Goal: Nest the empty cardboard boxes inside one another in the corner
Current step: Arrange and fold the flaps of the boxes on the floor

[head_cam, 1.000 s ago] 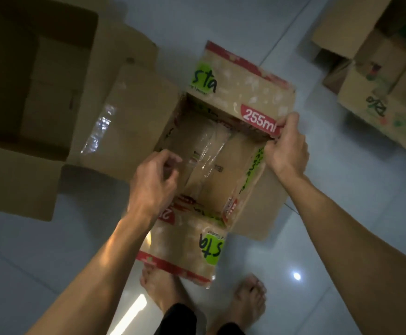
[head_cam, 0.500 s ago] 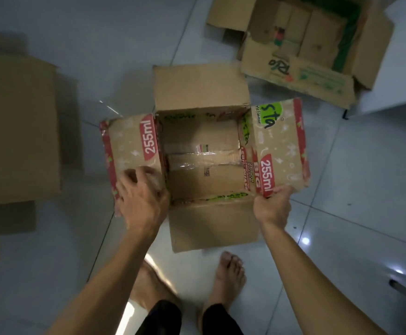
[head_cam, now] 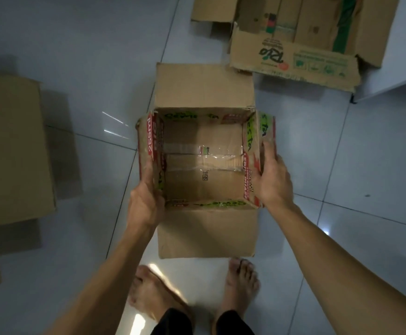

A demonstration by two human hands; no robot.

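Note:
An empty cardboard box (head_cam: 203,165) with red and green print and a taped bottom is held open-side up in front of me, above the tiled floor. Its far and near flaps lie spread outward. My left hand (head_cam: 146,201) grips its left side, pressing the "255ml" flap against the wall. My right hand (head_cam: 273,180) presses the right flap flat against the right wall. A larger open box (head_cam: 291,56) with green print and smaller boxes inside stands at the upper right.
A big plain brown box (head_cam: 13,151) lies on the floor at the left edge. My bare feet (head_cam: 192,296) stand just below the held box. A white surface's edge (head_cam: 395,85) shows at the right.
The view has swung towards the printed box in the corner. Both side flaps have folded from spread out to down against the box's sides, with my hands shifted onto them.

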